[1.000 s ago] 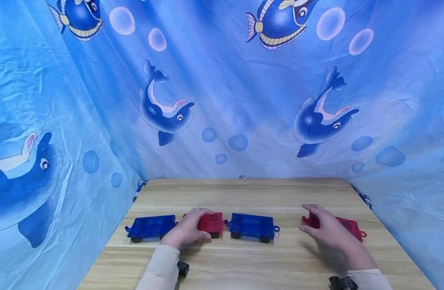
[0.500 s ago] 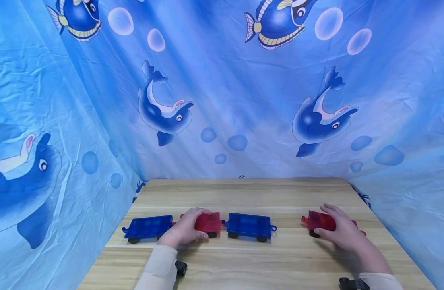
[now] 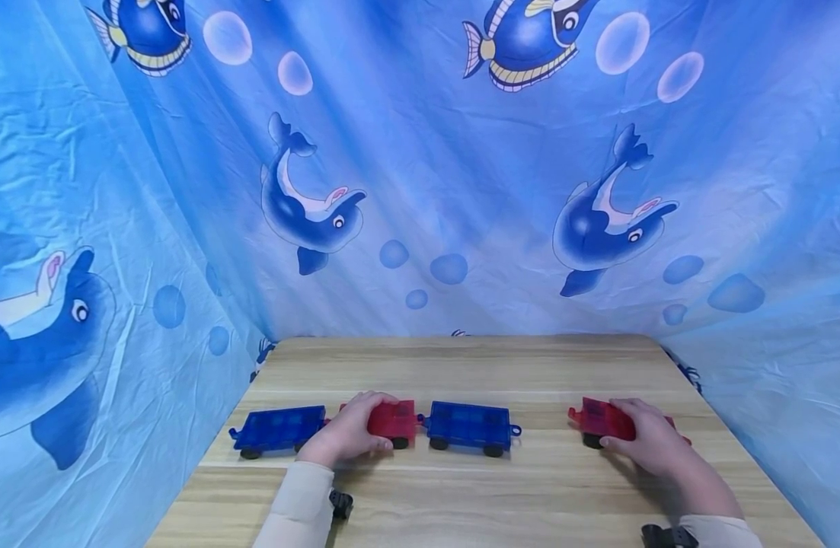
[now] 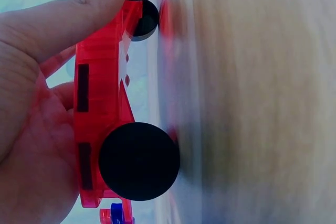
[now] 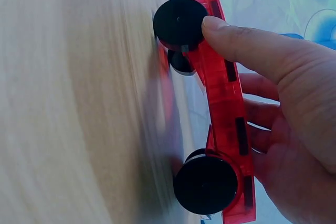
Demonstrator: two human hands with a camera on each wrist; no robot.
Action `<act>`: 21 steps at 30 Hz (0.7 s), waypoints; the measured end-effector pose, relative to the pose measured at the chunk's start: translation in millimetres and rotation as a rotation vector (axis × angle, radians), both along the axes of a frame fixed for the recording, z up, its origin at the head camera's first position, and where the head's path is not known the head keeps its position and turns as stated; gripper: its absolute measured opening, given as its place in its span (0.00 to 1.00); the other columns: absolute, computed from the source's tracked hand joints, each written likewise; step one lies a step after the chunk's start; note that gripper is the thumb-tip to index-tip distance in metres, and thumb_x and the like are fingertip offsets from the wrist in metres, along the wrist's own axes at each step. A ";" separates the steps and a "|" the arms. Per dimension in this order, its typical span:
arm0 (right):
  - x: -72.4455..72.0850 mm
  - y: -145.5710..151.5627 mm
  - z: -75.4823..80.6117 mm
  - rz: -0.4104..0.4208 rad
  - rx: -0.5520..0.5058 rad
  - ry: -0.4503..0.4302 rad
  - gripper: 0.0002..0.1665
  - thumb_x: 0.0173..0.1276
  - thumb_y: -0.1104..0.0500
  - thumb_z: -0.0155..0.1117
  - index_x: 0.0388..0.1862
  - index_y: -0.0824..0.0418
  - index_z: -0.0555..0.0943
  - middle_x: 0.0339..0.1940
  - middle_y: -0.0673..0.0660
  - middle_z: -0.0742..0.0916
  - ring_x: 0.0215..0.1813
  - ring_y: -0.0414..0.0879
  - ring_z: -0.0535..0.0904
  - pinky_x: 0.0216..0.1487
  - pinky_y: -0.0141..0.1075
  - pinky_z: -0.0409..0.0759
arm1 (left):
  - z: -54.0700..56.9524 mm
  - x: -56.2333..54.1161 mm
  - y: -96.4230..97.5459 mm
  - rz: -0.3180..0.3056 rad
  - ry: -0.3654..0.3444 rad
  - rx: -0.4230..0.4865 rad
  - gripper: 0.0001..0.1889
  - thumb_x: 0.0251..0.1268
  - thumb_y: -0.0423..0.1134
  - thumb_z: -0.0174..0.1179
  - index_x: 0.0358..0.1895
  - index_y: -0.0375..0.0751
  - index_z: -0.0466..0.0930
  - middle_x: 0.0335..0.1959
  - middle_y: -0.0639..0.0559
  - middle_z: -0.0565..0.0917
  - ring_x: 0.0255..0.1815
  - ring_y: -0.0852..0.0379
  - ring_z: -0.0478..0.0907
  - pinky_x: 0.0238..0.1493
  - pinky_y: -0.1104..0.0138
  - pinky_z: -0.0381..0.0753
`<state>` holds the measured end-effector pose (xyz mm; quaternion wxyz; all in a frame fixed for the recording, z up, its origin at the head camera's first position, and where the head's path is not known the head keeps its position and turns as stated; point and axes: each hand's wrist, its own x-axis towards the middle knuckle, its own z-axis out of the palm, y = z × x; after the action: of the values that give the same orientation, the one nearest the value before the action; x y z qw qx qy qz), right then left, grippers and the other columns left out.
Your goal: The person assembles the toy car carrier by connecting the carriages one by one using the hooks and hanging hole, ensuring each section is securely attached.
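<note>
My left hand grips a red toy train car across its top, thumb on the near side by a black wheel. That car sits between two blue toy train cars, one on the left and one on the right, in a row joined end to end. Farther right, my right hand holds a second red toy train car, which stands apart from the row. In the right wrist view its thumb presses the side beside a front wheel, with the other fingers behind the car.
The cars stand on a light wooden table. Bare tabletop lies between the right blue car's loop and the separate red car's hook. A blue curtain printed with dolphins and fish surrounds the table at the back and sides.
My right hand has shifted right along the separate red car, from its hook end to its middle, and closed on it. The left hand keeps its grip; the row has hardly moved.
</note>
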<state>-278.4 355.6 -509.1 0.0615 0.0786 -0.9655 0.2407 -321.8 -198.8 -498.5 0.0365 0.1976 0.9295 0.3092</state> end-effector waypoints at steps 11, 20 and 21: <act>1.5 -7.7 3.1 0.001 0.009 -0.008 0.54 0.56 0.38 0.83 0.71 0.69 0.76 0.62 0.71 0.81 0.60 0.70 0.78 0.54 0.65 0.80 | 2.9 -3.5 -0.2 0.021 -0.009 0.049 0.44 0.51 0.46 0.84 0.74 0.55 0.74 0.70 0.50 0.75 0.77 0.31 0.60 0.58 0.40 0.81; 0.6 -14.1 -0.1 0.003 0.021 0.003 0.55 0.53 0.35 0.83 0.70 0.67 0.77 0.60 0.69 0.82 0.58 0.68 0.79 0.54 0.64 0.81 | 14.1 0.0 13.8 0.013 0.061 0.038 0.38 0.62 0.51 0.77 0.75 0.59 0.72 0.76 0.50 0.71 0.75 0.40 0.67 0.66 0.40 0.76; 0.3 -14.8 -0.3 0.001 0.021 -0.002 0.55 0.53 0.35 0.83 0.71 0.67 0.77 0.60 0.69 0.82 0.58 0.68 0.79 0.54 0.64 0.81 | 15.0 -0.3 16.6 0.009 0.074 0.036 0.37 0.62 0.51 0.77 0.75 0.60 0.72 0.75 0.50 0.72 0.76 0.40 0.67 0.67 0.41 0.75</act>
<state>-278.1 340.7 -509.4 0.0595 0.0797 -0.9680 0.2306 -322.1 -182.2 -483.5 -0.0027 0.2051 0.9255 0.3184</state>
